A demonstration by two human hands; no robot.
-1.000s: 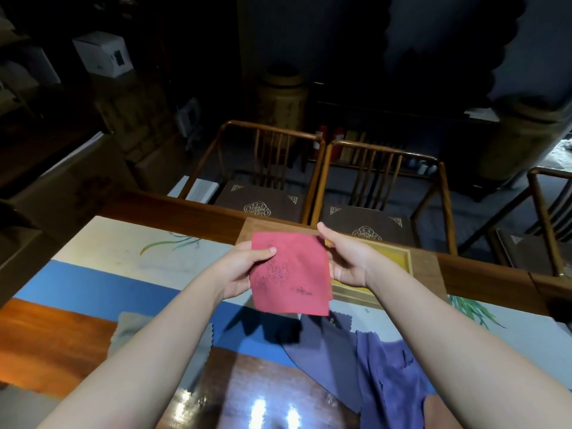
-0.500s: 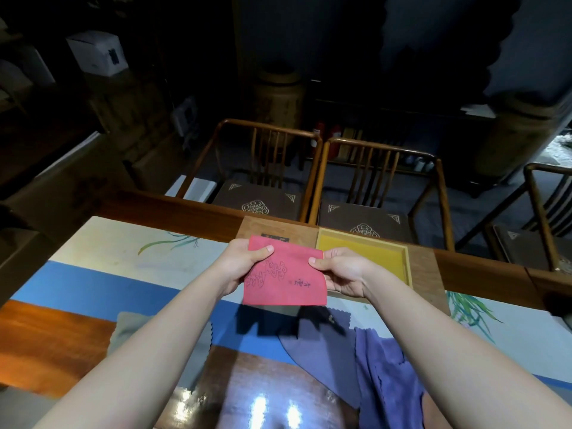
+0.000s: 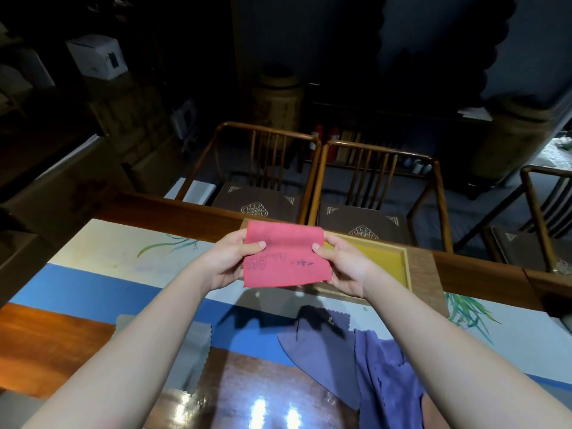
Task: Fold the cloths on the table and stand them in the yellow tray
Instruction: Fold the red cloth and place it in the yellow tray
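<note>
Two wooden chairs (image 3: 263,171) (image 3: 374,193) side by side beyond table's far edge, brown patterned cushions. Third chair (image 3: 538,218) at right. White box (image 3: 97,55) upper left. Tall yellowish jar (image 3: 278,97) behind chairs, dim background.

both hands (image 3: 230,262) (image 3: 345,267) raised, arms outstretched, thumbs on top, pinching

Folded red cloth (image 3: 284,255) held above the table, overlapping yellow tray (image 3: 390,261).
</note>
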